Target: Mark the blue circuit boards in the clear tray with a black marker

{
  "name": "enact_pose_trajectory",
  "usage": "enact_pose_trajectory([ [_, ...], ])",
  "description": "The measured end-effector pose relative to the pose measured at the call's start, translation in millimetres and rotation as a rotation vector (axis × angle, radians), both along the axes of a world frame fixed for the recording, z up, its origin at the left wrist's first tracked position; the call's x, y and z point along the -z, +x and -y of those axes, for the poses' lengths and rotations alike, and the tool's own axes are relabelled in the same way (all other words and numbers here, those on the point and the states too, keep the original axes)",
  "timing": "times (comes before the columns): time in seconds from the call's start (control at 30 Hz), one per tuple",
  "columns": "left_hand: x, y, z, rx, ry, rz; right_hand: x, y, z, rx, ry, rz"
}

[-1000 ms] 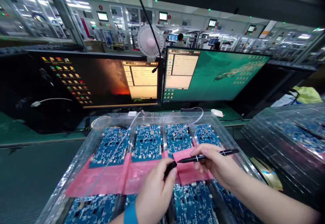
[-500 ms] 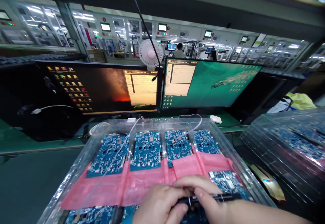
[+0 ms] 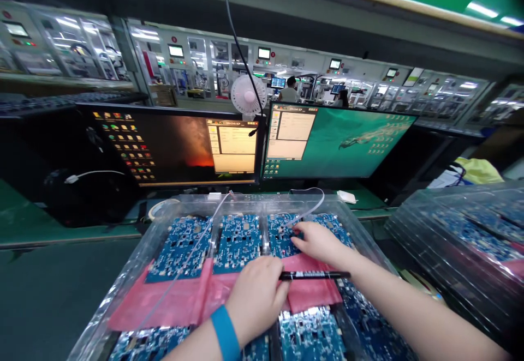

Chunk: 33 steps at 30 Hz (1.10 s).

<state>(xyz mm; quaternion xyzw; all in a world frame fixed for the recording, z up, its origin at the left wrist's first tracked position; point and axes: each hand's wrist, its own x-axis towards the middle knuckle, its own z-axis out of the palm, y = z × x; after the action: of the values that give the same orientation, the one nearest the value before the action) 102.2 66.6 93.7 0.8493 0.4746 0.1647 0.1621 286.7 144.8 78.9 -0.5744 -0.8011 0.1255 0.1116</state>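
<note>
A clear plastic tray (image 3: 135, 257) in front of me holds rows of blue circuit boards (image 3: 237, 241) with a pink sheet (image 3: 172, 295) laid across the middle. My left hand (image 3: 256, 295), with a blue wristband, is closed around a capped black marker pen (image 3: 315, 275) that points to the right. My right hand (image 3: 317, 244) reaches forward onto the third blue board in the far row, its fingers bent at a thin white cable (image 3: 307, 211) that loops over that board. What the right fingertips pinch is hidden.
Two monitors (image 3: 176, 145) (image 3: 335, 140) stand behind the tray, a small white fan (image 3: 245, 94) between them. A second clear tray stack of boards (image 3: 466, 235) sits at the right. Other people work at stations far behind. A green bench edge (image 3: 61, 235) runs left.
The cap went back on the pen as both hands met. The pen passed to my left hand, and my right hand moved forward onto the far board. The camera tilted up.
</note>
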Motion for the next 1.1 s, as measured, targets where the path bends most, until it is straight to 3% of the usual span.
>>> enact_pose_trajectory([
  [0.13, 16.0, -3, -11, 0.162, 0.156, -0.074, 7.0, -25, -9, 0.033, 0.086, 0.068],
  [0.27, 28.2, -7, -13, 0.163, 0.151, -0.076, 11.7, -41, -9, 0.042, 0.153, 0.139],
  [0.53, 25.8, -8, -12, 0.160, 0.126, -0.103, 17.2, -49, -15, 0.085, 0.162, 0.242],
  [0.63, 26.8, -9, -12, 0.151, 0.133, -0.103, 12.1, -49, -18, 0.124, 0.165, 0.231],
  [0.77, 25.3, -10, -12, 0.134, 0.109, -0.086, -9.2, -37, -14, 0.140, 0.210, 0.193],
  [0.93, 20.9, -12, -16, 0.044, 0.082, 0.021, -33.3, -5, 35, 0.071, 0.166, 0.166],
  [1.1, 26.4, -14, -23, -0.036, 0.057, 0.108, -15.5, -5, 104, -0.101, -0.031, -0.107],
])
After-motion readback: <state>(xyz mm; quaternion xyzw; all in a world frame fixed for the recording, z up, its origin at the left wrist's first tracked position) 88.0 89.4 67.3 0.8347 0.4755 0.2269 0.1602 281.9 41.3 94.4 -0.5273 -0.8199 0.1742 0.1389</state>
